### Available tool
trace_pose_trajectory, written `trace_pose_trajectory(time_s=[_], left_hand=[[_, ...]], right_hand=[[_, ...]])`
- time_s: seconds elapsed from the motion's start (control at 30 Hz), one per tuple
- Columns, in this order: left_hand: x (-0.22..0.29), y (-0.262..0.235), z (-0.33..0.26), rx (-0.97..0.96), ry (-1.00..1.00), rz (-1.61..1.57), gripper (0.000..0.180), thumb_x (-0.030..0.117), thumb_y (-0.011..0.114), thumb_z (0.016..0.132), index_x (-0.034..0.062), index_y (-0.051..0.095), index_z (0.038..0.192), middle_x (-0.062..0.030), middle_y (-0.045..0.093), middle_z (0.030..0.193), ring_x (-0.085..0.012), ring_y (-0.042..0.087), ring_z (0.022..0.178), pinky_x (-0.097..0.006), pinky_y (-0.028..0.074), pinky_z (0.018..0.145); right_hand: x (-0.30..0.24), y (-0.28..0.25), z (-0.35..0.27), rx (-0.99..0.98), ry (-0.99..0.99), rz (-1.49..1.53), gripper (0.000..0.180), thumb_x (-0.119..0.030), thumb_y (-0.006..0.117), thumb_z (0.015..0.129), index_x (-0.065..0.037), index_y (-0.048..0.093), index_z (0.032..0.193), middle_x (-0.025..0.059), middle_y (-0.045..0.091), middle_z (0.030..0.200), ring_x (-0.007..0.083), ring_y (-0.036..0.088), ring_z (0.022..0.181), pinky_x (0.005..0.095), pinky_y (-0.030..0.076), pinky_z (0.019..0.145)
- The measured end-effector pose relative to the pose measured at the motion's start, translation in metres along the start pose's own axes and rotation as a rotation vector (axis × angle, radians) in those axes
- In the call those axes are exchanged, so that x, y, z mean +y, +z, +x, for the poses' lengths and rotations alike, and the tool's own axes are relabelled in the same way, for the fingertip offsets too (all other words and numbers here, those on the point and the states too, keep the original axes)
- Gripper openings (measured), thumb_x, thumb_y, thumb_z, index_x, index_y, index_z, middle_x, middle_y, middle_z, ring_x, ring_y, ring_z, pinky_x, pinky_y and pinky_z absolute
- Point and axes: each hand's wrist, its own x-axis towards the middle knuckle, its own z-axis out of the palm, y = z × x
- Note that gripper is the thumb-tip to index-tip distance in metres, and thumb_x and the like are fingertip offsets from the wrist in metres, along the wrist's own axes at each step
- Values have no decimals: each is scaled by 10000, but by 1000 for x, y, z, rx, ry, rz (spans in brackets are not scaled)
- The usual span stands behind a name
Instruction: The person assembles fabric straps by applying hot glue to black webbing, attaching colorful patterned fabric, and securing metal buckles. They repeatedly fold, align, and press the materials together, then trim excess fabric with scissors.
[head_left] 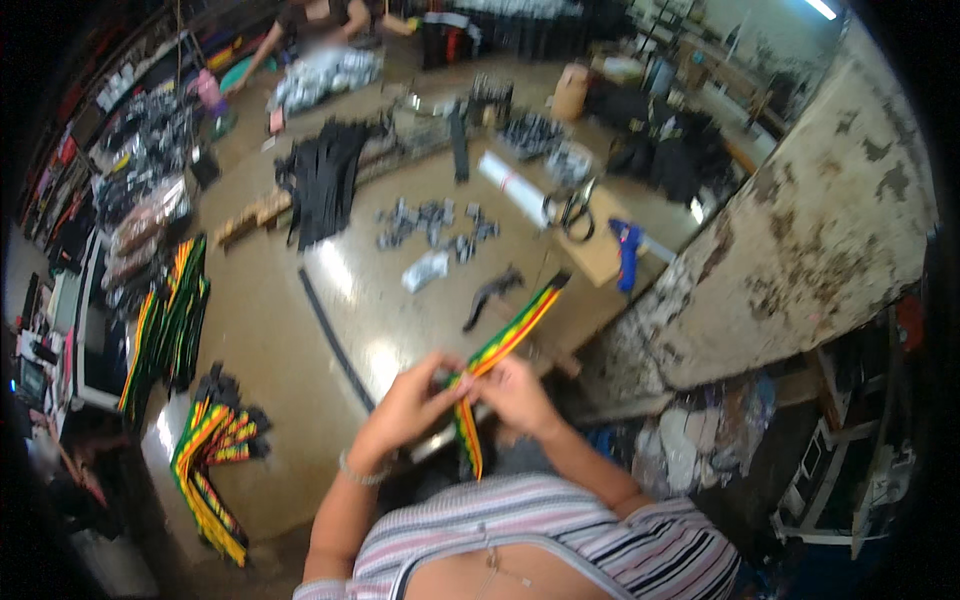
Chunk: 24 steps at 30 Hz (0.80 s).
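Note:
Close to my body, both hands meet on a striped strap (520,325) in green, yellow and red. My left hand (412,402) is closed, pinching it with thumb and fingers. From the other side my right hand (514,396) pinches the same spot, its fingertips against the left ones. One end of the strap, tipped black, stretches away to the far right; the other part hangs down below my hands. Whatever small piece may sit between the fingertips is hidden. Beyond the hands lies a dark, handled tool (492,296), and a black strap (335,338) lies to the left.
Striped strap bundles (205,470) lie on the table (255,350) at left. Grey buckles (430,222) are scattered mid-table, near black straps (328,175). Scissors (572,212) and a blue glue gun (627,255) lie right. A stained pillar (790,220) borders the table. Another person (318,25) stands across.

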Motion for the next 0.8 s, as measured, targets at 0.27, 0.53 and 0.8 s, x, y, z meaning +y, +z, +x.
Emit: trace_pose_trajectory(time_s=[0.27, 0.53, 0.8], left_hand=[[-37, -40, 5, -76, -89, -474, 235, 51, 673, 916, -25, 651, 1138, -40, 694, 1004, -52, 627, 864, -190, 505, 751], [-47, -21, -3, -146, -68, -444, 219, 92, 668, 929, -13, 655, 1121, -36, 689, 1010, -63, 624, 906, -206, 512, 800], [-46, -29, -4, -169, 140, -299, 226, 137, 633, 957, 19, 663, 1148, -71, 680, 1124, -115, 608, 1013, -265, 490, 904]], right_hand=[[-35, -50, 53, 212, -261, -201, 196, -226, 648, 952, -30, 659, 945, 18, 645, 718, 86, 608, 635, 236, 501, 575], [-61, -184, 189, 1037, -255, -1329, 328, -304, 589, 932, 19, 628, 977, 223, 625, 978, 376, 596, 963, 481, 456, 856], [-83, -224, 211, 789, 74, -1402, 600, -447, 732, 765, 62, 637, 1068, 311, 618, 1155, 438, 589, 1105, 475, 472, 943]])
